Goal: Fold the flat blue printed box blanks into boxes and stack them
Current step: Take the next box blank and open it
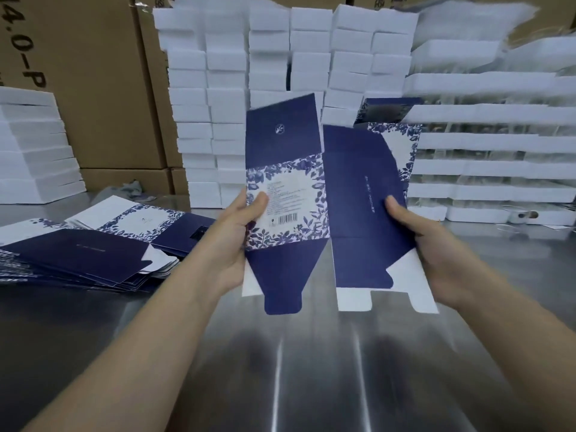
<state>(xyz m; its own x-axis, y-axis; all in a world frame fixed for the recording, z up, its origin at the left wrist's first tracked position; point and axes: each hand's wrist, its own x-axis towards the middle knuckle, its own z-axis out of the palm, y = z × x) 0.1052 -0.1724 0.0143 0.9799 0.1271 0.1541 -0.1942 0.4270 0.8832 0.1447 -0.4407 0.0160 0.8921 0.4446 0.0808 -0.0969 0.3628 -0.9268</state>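
Both hands have a firm grip on one blank [324, 198], held upright in the air above the tabletop [311, 369]. The left hand [246, 219] pinches the flowered panel at its left edge, thumb on the front. The right hand [417, 241] holds the plain blue panel at its right edge, thumb also on the front. The two panels meet along a vertical line in the middle, so I judge it is a single blank being opened at a crease. I cannot be sure it is not two pieces side by side.

As for progress, this blank is only at the beginning. The top flap and the bottom flaps stand out straight and none is tucked in. No finished blue box can be seen clearly; a blurred blue shape behind the blank's top right corner I cannot identify. On the left a pile [93, 257] of flat blanks lies on the tabletop, so I think much folding is left, and the stacking too.

On the flowered panel there is a barcode [287, 217] and several lines of small print, too small to read. The top flap carries a small white logo [279, 128], and the blue panel has one line of fine white letters, not readable.

Behind stand white blocks [230, 73] in tall columns, and brown cartons [93, 88]; one carton shows "14.0-P".
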